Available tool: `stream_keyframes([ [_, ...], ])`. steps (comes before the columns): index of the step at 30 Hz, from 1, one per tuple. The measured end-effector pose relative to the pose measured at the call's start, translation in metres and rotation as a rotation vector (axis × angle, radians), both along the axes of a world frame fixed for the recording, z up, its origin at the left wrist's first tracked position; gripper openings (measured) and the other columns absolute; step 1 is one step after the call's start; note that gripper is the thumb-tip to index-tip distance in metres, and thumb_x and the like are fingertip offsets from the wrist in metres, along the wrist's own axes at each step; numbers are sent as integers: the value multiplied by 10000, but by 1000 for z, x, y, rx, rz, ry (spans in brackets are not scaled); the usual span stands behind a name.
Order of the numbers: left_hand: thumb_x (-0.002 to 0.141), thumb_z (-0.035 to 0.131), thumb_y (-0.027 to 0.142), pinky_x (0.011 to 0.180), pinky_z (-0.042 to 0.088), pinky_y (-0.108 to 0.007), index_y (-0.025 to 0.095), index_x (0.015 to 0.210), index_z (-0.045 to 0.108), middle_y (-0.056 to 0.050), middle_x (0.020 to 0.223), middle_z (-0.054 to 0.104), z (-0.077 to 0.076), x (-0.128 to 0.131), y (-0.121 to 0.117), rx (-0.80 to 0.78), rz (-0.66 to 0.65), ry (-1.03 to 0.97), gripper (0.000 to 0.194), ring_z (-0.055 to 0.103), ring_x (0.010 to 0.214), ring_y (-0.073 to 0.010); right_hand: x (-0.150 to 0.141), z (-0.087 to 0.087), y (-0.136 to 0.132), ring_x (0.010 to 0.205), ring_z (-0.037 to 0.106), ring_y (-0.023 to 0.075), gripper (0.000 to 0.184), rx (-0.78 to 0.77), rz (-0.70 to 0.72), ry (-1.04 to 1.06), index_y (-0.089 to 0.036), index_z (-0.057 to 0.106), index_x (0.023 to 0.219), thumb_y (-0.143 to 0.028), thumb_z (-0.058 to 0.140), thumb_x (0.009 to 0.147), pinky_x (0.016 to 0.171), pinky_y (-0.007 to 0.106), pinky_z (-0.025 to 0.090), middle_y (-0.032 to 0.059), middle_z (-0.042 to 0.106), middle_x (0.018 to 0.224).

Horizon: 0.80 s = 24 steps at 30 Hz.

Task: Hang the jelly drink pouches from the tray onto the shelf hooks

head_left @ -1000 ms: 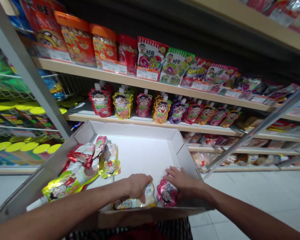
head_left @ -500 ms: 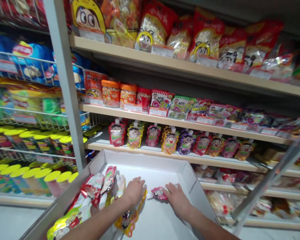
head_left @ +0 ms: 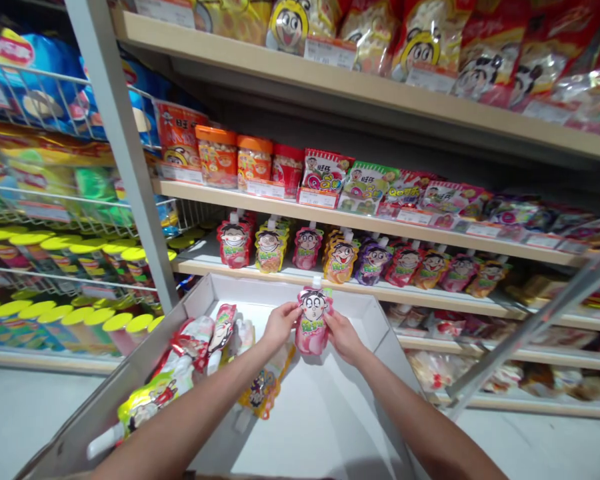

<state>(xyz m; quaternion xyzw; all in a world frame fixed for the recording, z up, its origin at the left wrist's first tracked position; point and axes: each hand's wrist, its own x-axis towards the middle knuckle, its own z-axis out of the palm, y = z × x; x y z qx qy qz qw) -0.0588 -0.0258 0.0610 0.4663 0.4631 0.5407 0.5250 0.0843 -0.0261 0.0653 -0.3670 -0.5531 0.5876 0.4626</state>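
A pink jelly pouch (head_left: 312, 327) with a white spout and a cartoon face hangs upright above the box. My left hand (head_left: 281, 325) pinches its left edge, and my right hand (head_left: 344, 335) grips its right edge. Beneath is a white cardboard box (head_left: 350, 413). Along its left side lie a yellow-green pouch (head_left: 153, 400), red pouches (head_left: 193, 337) and an orange-yellow pouch (head_left: 267, 387), partly hidden by my left forearm.
Ahead, a shelf carries a row of upright spouted pouches (head_left: 340, 259). Above them stand snack tubs (head_left: 217, 157) and candy bags (head_left: 367, 187). A grey post (head_left: 125, 147) rises at left, beside wire racks of yellow-lidded cans (head_left: 80, 320). A slanted metal bar (head_left: 535, 313) crosses the right side.
My hands have lifted the pink pouch from the box floor and turned it upright between them. Earlier, my left hand let go of the orange-yellow pouch on the left.
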Motion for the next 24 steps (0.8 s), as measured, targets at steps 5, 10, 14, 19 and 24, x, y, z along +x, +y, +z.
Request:
stream_keyframes([
  [5, 619, 505, 294, 562, 397, -226, 112, 653, 584, 3, 574, 557, -8, -14, 4, 127, 136, 177, 201, 491, 559, -109, -8, -11, 6, 644, 534, 150, 279, 20, -172, -325, -139, 557, 757, -369, 422, 677, 501, 240, 435, 28, 589, 673],
  [10, 648, 457, 304, 516, 374, -209, 131, 714, 614, -12, 633, 594, -24, -24, 6, 104, 120, 361, 244, 509, 582, -119, -11, -23, 11, 584, 529, 144, 234, -86, -256, -393, -133, 568, 683, -324, 449, 619, 406, 216, 425, 18, 570, 611],
  [14, 642, 451, 275, 461, 363, -192, 119, 660, 599, -5, 564, 569, -32, -24, 5, 10, 86, 391, 215, 497, 507, -103, -14, -31, 12, 550, 525, 144, 221, -124, -317, -276, -123, 560, 646, -317, 476, 582, 434, 246, 452, 11, 560, 577],
  [19, 667, 434, 253, 386, 355, -170, 127, 669, 558, 14, 509, 526, -1, -22, 13, -22, 122, 320, 177, 500, 445, -94, -23, -14, 20, 557, 513, 140, 247, -102, -315, -115, -116, 549, 683, -328, 477, 577, 462, 277, 473, 11, 544, 609],
  [24, 692, 425, 199, 393, 386, -177, 123, 695, 553, 16, 487, 522, 51, -23, 53, 79, 219, 261, 148, 484, 394, -79, -37, 32, 58, 553, 489, 118, 224, 17, -355, -40, -135, 533, 713, -315, 464, 598, 475, 269, 486, -9, 511, 604],
])
